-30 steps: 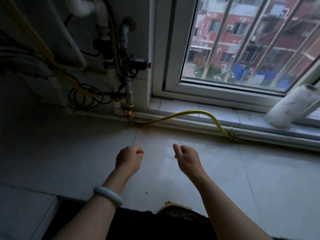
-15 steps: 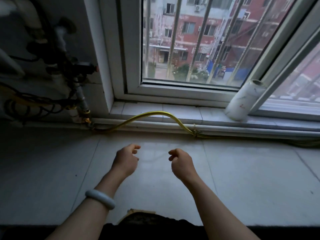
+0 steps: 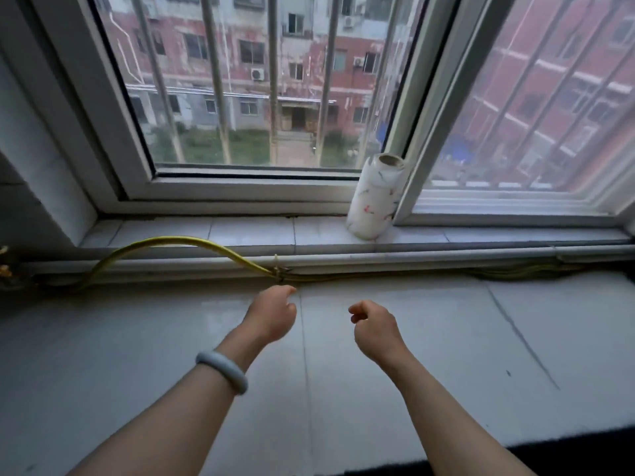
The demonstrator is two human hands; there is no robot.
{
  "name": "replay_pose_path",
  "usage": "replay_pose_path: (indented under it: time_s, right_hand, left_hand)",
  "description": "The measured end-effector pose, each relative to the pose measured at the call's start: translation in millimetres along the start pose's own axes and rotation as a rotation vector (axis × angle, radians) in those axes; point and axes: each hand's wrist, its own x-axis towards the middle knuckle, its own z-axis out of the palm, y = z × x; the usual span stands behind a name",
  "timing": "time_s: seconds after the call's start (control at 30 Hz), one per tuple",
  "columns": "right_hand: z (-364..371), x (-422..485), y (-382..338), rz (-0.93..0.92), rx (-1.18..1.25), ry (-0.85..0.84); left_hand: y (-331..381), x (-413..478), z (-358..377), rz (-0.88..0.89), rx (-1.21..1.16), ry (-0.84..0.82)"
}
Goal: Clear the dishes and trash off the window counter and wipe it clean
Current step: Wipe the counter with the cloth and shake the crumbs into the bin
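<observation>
two grips [image 3: 271, 317] [image 3: 376, 333], one pale bangle [image 3: 222, 371], one white roll [image 3: 374, 197], one yellow hose [image 3: 192, 240]

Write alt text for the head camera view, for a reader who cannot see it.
The left hand and right hand, fingers curled and empty, are held over a pale tiled counter below a barred window. A white patterned roll stands on the sill; a yellow hose runs along the counter's back edge.

The window counter [image 3: 464, 331] is a flat run of pale grey, glossy tiles spanning the view from 9 to 3 o'clock. 2 thin dark grout seams [image 3: 304, 355] cross it, 1 at centre and 1 slanting toward 4 o'clock, where a small dark speck [image 3: 508, 373] lies beside it.
</observation>
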Motion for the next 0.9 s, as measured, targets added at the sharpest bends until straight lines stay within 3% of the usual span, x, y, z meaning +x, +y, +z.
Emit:
replay_pose_path:
  time_s: [0.33,0.9]
  right_hand:
    - [-90.1,27.2,68.3,0.058,-0.196,-0.01]
    - [-92.5,80.1,71.6,0.188,-0.363,-0.104]
  left_hand:
    - [59.5,57.5,65.1,0.01,0.311,-0.3]
    - [66.4,126.9,60.7,-0.042,0.45,-0.415]
